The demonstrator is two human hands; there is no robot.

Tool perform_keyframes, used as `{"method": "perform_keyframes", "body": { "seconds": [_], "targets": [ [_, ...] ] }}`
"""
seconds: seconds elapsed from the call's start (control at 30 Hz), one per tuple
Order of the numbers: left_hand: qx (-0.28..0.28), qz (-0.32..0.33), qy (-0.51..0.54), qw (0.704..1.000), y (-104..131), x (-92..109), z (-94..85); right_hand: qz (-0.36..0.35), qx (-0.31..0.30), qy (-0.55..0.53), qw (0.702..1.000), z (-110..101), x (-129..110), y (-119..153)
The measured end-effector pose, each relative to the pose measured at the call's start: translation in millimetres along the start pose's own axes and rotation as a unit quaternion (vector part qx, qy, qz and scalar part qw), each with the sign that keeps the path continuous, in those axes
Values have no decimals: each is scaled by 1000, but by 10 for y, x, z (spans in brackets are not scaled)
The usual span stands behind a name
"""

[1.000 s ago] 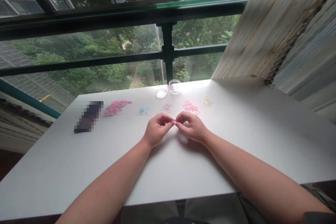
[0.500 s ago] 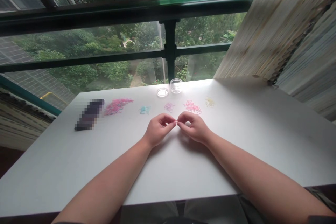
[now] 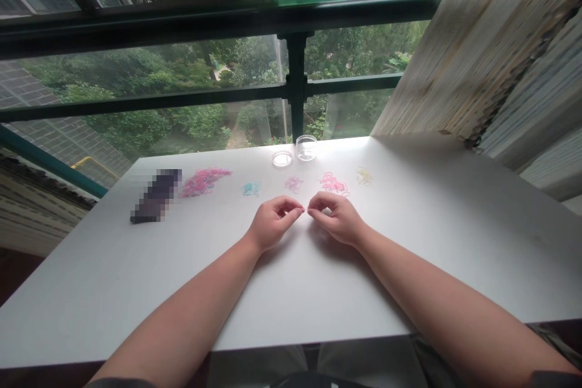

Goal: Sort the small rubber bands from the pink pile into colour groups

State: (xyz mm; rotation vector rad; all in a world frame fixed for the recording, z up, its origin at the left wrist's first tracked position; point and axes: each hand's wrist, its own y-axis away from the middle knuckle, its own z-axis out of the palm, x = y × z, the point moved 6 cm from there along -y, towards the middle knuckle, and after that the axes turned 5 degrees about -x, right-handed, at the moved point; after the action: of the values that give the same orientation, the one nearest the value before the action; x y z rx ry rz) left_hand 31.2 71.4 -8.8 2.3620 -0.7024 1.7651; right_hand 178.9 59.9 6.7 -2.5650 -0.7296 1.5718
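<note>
My left hand (image 3: 275,223) and my right hand (image 3: 337,218) meet above the white table (image 3: 291,291), thumb and forefinger pinched on each. Between the fingertips a tiny pinkish rubber band (image 3: 306,210) shows, mostly hidden by the fingers. Just beyond the right hand lies a pile of pink rubber bands (image 3: 333,184). A small lilac pile (image 3: 294,183) lies behind the left fingertips, with a turquoise pile (image 3: 251,188) to its left. Pale yellow bands (image 3: 363,176) lie to the right of the pink ones.
A larger mixed heap of mostly pink bands (image 3: 205,182) lies at the left, beside a dark pixelated object (image 3: 157,196). At the back edge stand a clear round container (image 3: 306,149) and a shallow clear lid (image 3: 282,159). Green window rails and a curtain (image 3: 422,54) border the table.
The fingertips have drawn very slightly apart, with the tiny band still between them. The view has shifted a little; the piles and containers stay in place.
</note>
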Motion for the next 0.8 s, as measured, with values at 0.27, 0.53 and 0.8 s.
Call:
{"method": "perform_keyframes", "body": {
  "seconds": [0.27,0.53,0.8],
  "targets": [
    [-15,-3,10,1000,-6,-5,20,-8,1,0,1000,1,-20,4],
    [-19,-7,-6,1000,4,7,24,7,-7,15,1000,20,33,2],
    [-13,-9,-17,1000,-1,-7,20,7,-16,13,1000,43,47,11]
  ]
}}
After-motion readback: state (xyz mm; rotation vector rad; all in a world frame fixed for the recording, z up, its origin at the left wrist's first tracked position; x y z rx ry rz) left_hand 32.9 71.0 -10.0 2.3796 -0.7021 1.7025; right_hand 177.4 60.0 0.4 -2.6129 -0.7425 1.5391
